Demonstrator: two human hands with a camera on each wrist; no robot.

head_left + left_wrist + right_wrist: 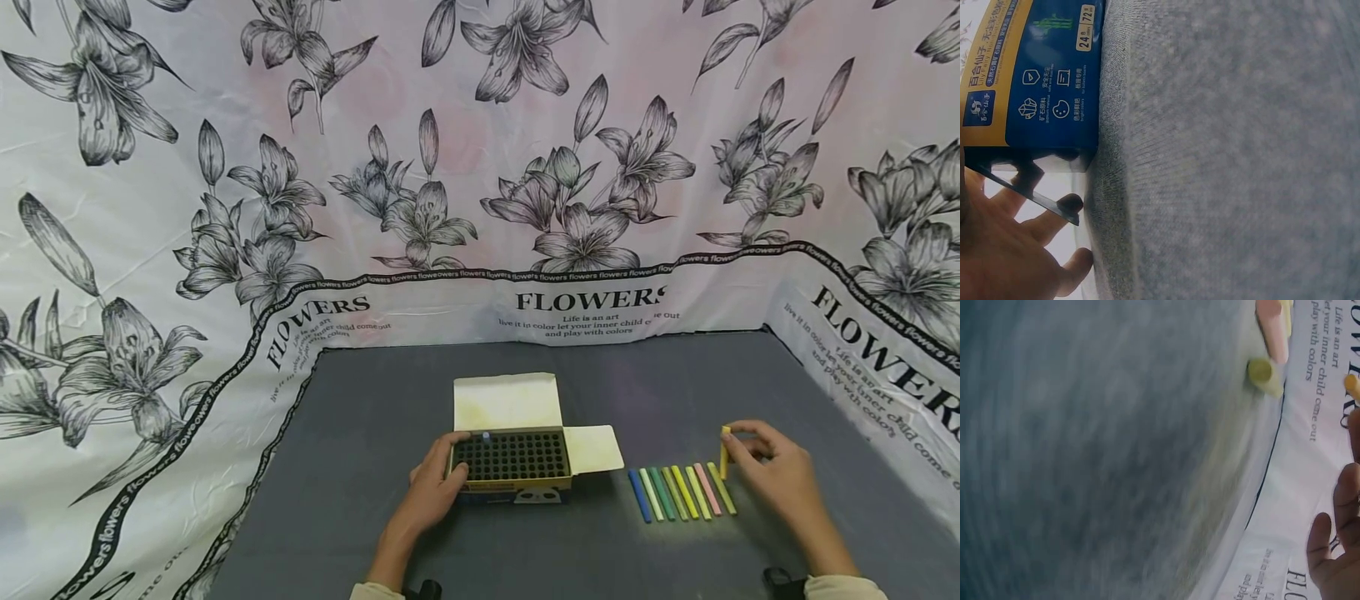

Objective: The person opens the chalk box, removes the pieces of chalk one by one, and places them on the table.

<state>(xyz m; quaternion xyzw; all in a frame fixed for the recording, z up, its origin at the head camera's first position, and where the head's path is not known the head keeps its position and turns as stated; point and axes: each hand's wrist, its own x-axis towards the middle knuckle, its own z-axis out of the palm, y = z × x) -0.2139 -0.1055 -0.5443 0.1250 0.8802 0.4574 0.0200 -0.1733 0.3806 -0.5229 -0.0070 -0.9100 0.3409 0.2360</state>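
My right hand (pixel 776 467) pinches a yellow-orange chalk stick (pixel 724 454) upright between thumb and fingertips, at the right end of a row of chalk. In the right wrist view, only the end of that stick and part of the hand (pixel 1338 550) show at the right edge. My left hand (pixel 435 482) grips the left end of an open chalk box (pixel 517 483), thumb at the front and fingers toward the back corner. Inside is a black holder (pixel 525 454) with rows of holes; a pale blue chalk (pixel 486 437) stands in its back left part.
Several chalk sticks lie side by side right of the box, from a blue chalk (pixel 640 496) to a pink chalk (pixel 707 489) and a yellow-green chalk (pixel 722 488). The box's lid (pixel 507 402) and side flap (pixel 594 448) stick out. Flower-printed cloth (pixel 435 308) borders the grey table (pixel 375 400).
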